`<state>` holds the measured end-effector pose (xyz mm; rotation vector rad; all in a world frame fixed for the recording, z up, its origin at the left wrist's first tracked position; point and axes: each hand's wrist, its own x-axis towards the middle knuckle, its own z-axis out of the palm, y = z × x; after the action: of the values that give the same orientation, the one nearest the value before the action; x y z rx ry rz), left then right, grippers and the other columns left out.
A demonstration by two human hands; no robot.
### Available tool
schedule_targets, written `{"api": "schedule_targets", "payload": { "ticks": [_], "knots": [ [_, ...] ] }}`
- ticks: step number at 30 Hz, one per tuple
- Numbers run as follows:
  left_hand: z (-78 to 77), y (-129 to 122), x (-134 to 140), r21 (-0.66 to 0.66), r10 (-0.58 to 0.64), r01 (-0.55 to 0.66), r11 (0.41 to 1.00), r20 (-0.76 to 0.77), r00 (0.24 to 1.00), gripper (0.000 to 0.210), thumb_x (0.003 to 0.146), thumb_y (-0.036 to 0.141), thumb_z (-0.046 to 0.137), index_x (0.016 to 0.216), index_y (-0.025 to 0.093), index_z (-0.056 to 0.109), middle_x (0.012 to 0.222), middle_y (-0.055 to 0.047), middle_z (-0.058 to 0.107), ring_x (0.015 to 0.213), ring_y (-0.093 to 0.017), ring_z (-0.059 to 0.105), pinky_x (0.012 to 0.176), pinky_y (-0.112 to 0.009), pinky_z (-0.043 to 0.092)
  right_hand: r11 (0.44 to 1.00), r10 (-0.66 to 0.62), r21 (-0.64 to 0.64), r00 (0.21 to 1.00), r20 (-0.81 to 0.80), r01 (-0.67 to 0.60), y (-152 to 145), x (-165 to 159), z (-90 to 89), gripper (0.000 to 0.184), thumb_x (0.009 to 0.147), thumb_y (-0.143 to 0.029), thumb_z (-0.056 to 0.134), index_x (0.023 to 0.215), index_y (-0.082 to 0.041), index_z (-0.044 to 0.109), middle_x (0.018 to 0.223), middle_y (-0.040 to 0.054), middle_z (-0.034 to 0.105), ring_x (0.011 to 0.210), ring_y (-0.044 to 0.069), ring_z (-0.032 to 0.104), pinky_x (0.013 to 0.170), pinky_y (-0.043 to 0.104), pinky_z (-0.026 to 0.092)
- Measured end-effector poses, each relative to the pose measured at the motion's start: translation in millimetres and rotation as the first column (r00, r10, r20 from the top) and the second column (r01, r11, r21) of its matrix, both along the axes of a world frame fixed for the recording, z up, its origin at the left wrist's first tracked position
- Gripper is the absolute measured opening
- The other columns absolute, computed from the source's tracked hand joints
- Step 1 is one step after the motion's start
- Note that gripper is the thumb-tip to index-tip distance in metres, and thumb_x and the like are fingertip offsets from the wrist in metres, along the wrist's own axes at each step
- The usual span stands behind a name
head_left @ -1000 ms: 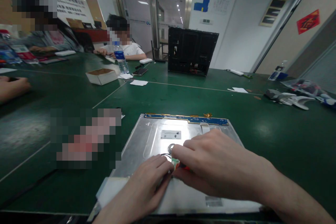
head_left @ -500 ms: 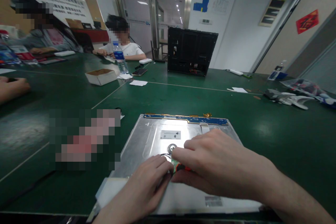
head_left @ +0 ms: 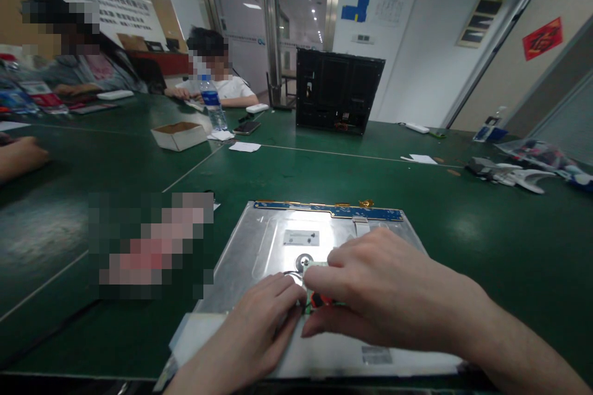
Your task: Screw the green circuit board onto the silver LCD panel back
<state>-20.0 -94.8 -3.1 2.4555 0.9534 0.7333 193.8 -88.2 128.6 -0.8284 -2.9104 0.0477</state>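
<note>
A flat silver display panel point(head_left: 271, 237) lies back side up in front of me, with a narrow blue circuit board point(head_left: 306, 207) along its far edge. Over its middle, a small green circuit board point(head_left: 308, 305) with red and black parts is partly hidden by my fingers. My left hand point(head_left: 262, 315) is closed at the board's left edge, by a thin dark wire point(head_left: 293, 272). From the right, my right hand point(head_left: 365, 290) grips the board with its index finger on top; the thumb is lower, a little apart from the finger.
On the green table point(head_left: 287, 176) stand a black monitor housing point(head_left: 340, 89), a small open box point(head_left: 178, 136) and a water bottle point(head_left: 212, 102). White plastic pieces point(head_left: 507, 174) lie at right. Two people sit across at left; another hand point(head_left: 23, 157) rests at the left edge.
My right thumb has moved down and left, away from the index finger, and more of the green circuit board shows. My left hand has stayed nearly still.
</note>
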Motion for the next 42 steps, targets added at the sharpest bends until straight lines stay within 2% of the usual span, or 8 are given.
{"api": "schedule_targets", "payload": {
  "ticks": [5,8,15,20,27,35,38,42],
  "knots": [
    [2.8,-1.1,2.3,0.007,0.019,-0.019,1.000,0.015,1.000,0.022,0.085,0.008,0.044,0.095,0.021,0.058,0.091,-0.005,0.066,0.083,-0.021,0.063,0.075,-0.031,0.051,0.999,-0.005,0.033,1.000,0.002,0.004,-1.9,-0.8,1.6,0.004,0.092,-0.022,0.052,0.092,-0.019,0.055,0.077,0.0003,0.065,0.058,0.013,0.050,0.050,0.030,0.022],
    [2.4,-1.1,2.2,0.003,0.021,-0.022,1.000,0.015,1.000,0.018,0.086,0.010,0.044,0.092,0.021,0.058,0.091,-0.005,0.066,0.084,-0.021,0.063,0.075,-0.031,0.051,1.000,0.000,-0.019,1.000,-0.004,0.000,-2.4,-1.9,4.4,0.008,0.087,-0.020,0.055,0.095,-0.018,0.054,0.083,0.0011,0.066,0.062,0.013,0.050,0.051,0.030,0.025],
    [2.8,-0.8,2.2,0.020,0.002,-0.003,1.000,0.029,1.000,0.022,0.084,0.007,0.043,0.093,0.021,0.057,0.092,-0.005,0.066,0.084,-0.021,0.063,0.073,-0.031,0.051,1.000,-0.006,0.009,1.000,-0.003,0.006,0.9,-0.4,1.4,0.012,0.097,-0.033,0.055,0.094,-0.021,0.057,0.076,-0.0012,0.065,0.059,0.013,0.050,0.052,0.030,0.021],
    [1.1,-1.1,2.0,-0.013,-0.002,0.003,1.000,0.014,1.000,0.020,0.086,0.008,0.044,0.092,0.020,0.057,0.093,-0.006,0.066,0.085,-0.021,0.062,0.075,-0.032,0.052,0.997,-0.012,0.070,1.000,0.014,0.011,0.8,-0.3,-0.4,0.007,0.096,-0.024,0.052,0.091,-0.019,0.055,0.075,-0.0002,0.064,0.056,0.013,0.049,0.050,0.031,0.020],
    [1.3,-1.0,1.7,0.007,0.004,-0.004,1.000,0.022,1.000,0.018,0.087,0.010,0.043,0.091,0.021,0.057,0.090,-0.006,0.066,0.084,-0.022,0.063,0.075,-0.032,0.051,0.999,0.019,-0.031,1.000,0.008,-0.019,-1.7,-1.4,5.1,0.011,0.088,-0.019,0.053,0.099,-0.019,0.053,0.085,0.0012,0.066,0.062,0.014,0.052,0.049,0.030,0.024],
    [1.9,-1.4,1.2,-0.025,-0.013,0.013,1.000,-0.011,1.000,0.018,0.084,0.009,0.045,0.091,0.020,0.058,0.089,-0.006,0.065,0.083,-0.020,0.062,0.077,-0.032,0.052,0.992,-0.089,0.088,0.996,0.016,0.087,2.6,0.7,-2.4,0.017,0.093,-0.035,0.062,0.093,-0.019,0.055,0.073,0.0002,0.068,0.055,0.014,0.054,0.050,0.031,0.018],
    [2.5,-1.5,1.5,-0.023,-0.003,0.003,1.000,-0.017,1.000,0.017,0.087,0.011,0.045,0.093,0.021,0.058,0.092,-0.006,0.065,0.085,-0.021,0.062,0.079,-0.032,0.052,0.994,-0.056,0.100,0.998,0.028,0.053,2.1,0.5,-1.7,0.011,0.095,-0.030,0.057,0.091,-0.019,0.054,0.073,0.0000,0.067,0.054,0.013,0.052,0.050,0.031,0.017],
    [2.8,-1.6,1.8,0.003,0.006,-0.006,1.000,0.003,1.000,0.018,0.088,0.010,0.043,0.092,0.021,0.056,0.092,-0.006,0.066,0.084,-0.021,0.063,0.076,-0.032,0.051,1.000,0.014,0.017,1.000,0.013,-0.014,-0.4,-0.8,4.1,0.007,0.090,-0.022,0.054,0.096,-0.018,0.053,0.081,0.0007,0.066,0.057,0.013,0.050,0.049,0.030,0.022]
  ]
}}
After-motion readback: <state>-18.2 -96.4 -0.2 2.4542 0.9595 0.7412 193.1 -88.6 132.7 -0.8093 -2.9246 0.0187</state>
